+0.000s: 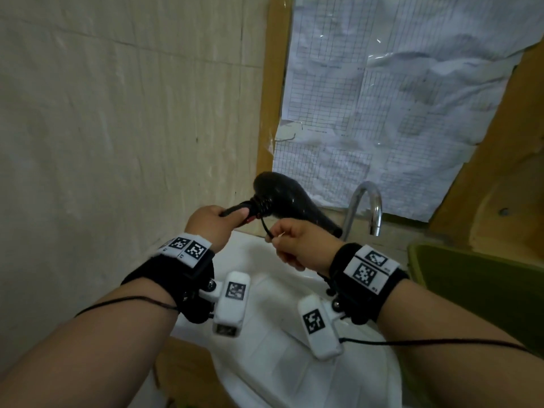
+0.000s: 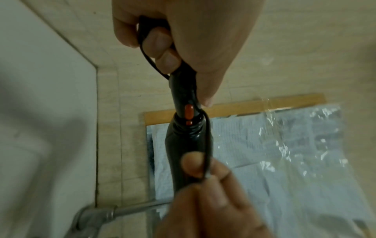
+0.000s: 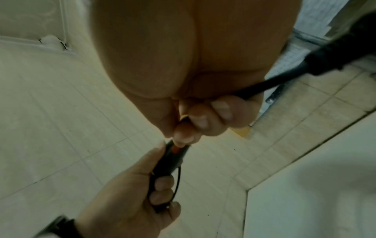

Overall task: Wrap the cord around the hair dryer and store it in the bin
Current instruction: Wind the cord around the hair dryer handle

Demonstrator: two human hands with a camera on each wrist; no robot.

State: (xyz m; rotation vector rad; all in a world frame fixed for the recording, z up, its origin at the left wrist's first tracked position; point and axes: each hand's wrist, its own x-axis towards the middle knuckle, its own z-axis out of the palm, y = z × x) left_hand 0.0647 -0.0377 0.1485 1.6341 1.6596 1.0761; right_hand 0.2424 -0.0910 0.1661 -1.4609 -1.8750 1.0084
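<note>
A black hair dryer [image 1: 287, 198] is held up over the sink, nozzle pointing right. My left hand [image 1: 219, 220] grips its handle [image 2: 183, 90], thumb lying along it just short of the red switch [image 2: 189, 112]. Several turns of black cord [image 1: 260, 205] sit coiled where the handle meets the body. A short free stretch of cord [image 2: 208, 138] drops from the coils to my right hand [image 1: 275, 240], which pinches it between thumb and fingers [image 2: 195, 164] just below the dryer. The right wrist view shows the right hand's curled fingers [image 3: 203, 119] above the left hand [image 3: 142, 190].
A green bin [image 1: 471, 278] stands at the right, beside the white sink [image 1: 265, 293]. A chrome faucet [image 1: 366, 204] arches just behind the dryer's nozzle. The tiled wall is on the left, and a paper-covered panel in a wooden frame [image 1: 272, 98] is straight ahead.
</note>
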